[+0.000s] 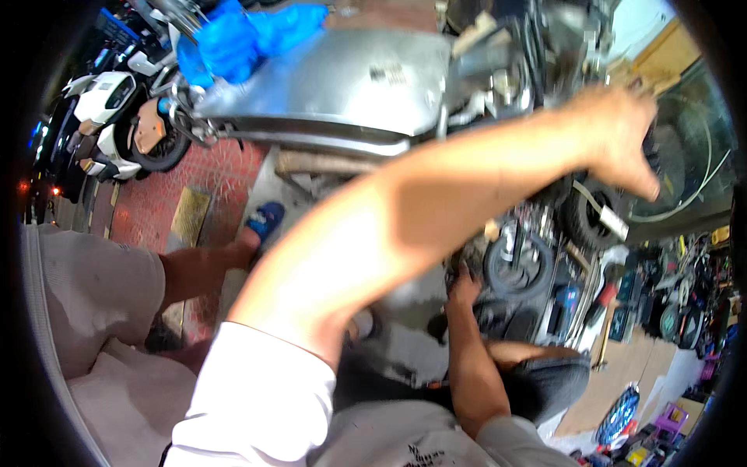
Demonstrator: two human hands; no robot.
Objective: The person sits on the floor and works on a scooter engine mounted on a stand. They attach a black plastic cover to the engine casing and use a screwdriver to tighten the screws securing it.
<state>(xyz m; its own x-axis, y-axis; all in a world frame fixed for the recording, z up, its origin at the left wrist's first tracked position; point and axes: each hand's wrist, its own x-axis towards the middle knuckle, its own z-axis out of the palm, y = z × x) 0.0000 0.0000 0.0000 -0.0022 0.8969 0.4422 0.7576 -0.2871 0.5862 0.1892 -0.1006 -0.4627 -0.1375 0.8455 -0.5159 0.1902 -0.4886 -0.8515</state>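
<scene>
A: Your left forearm (pixel 373 226) lies nearest the camera, slanting to your left hand (pixel 618 136) at the upper right, near a glass pane (pixel 708 113) and a pale cable (pixel 706 185).

B: Is that hand clamped on anything?

A: I can't tell; your thumb stands apart, the rest blurs. Your right hand (pixel 464 288) sits low, just left of a motorcycle wheel (pixel 523 271); its grip is unclear too.

B: What could go wrong for you?

A: Your left arm could snag that cable if swung carelessly. It also hides parts beneath, so your right fingers might get pinched should the wheel shift.

B: Any writing?

A: Dark lettering on your shirt (pixel 389 428), marks on the silver panel (pixel 334 86) and white tag (pixel 614 222); I can't read any clearly.
</scene>
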